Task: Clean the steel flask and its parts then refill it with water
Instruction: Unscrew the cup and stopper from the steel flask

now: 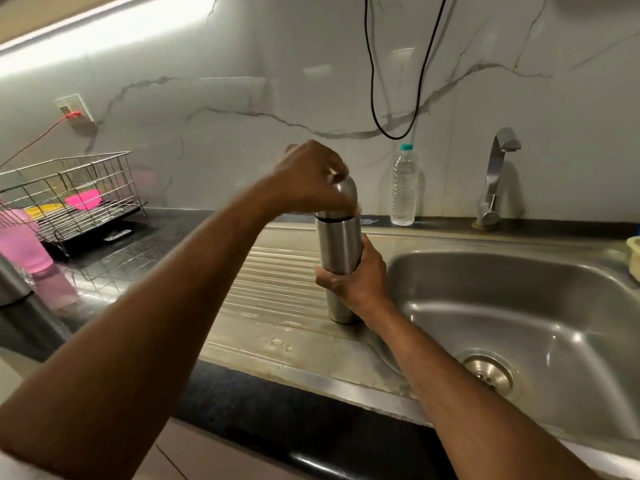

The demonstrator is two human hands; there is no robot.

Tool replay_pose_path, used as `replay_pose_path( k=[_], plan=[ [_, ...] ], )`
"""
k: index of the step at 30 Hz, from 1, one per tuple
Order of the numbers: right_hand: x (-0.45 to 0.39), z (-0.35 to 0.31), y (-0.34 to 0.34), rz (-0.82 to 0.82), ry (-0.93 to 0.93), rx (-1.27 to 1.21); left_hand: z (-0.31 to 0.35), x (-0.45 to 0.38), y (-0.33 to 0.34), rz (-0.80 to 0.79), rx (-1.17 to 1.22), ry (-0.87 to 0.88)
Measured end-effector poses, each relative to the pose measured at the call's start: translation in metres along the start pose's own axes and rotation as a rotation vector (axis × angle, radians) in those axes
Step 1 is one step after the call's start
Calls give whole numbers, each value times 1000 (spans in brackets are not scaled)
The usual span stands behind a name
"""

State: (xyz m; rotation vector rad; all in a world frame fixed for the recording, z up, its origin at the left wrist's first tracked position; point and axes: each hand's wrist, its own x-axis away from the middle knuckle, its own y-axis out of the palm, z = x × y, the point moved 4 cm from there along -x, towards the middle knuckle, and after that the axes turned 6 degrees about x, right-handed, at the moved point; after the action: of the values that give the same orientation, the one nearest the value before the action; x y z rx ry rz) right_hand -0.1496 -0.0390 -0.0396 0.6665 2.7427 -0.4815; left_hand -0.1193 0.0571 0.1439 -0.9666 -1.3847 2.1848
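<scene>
We see a warm, moderately dim kitchen lit mainly by a light strip (104,26) at the upper left of the frame, which blows out to white and washes glare across the marble wall (277,81) beneath it. Soft highlights streak the steel sink (519,306) at lower right. Straight edges bow toward the borders. We note slight motion blur on the left hand (311,178) at centre; detail overall is soft.
</scene>
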Motion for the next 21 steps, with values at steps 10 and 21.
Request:
replay_pose_path(
  k=[10,21],
  plan=[
    [-1,4,3,2,-4,-9,6,-23,-10,-346,91,-89],
    [-1,2,2,5,-20,36,17,-20,-10,-468,19,-75]
  ],
)
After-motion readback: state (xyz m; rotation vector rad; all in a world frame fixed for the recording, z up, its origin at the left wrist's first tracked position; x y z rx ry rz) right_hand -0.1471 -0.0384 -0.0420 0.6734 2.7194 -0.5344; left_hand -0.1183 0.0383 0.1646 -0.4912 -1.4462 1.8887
